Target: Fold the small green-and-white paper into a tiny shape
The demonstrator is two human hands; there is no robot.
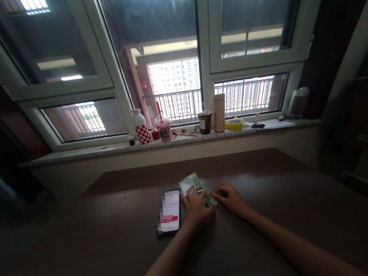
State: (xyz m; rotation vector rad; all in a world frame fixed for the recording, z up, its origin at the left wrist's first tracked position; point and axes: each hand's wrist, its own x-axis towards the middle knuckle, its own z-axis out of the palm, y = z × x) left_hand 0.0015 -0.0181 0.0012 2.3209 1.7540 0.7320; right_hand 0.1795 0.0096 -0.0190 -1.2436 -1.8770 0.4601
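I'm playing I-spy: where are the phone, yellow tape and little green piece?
Phone (pixel 170 212): head view, screen.
Yellow tape (pixel 235 126): head view, roll's side.
Little green piece (pixel 210 199): head view, green face.

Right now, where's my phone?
In the head view, the phone lies on the table, just left of the left hand and nearer you than the larger green-and-white card.
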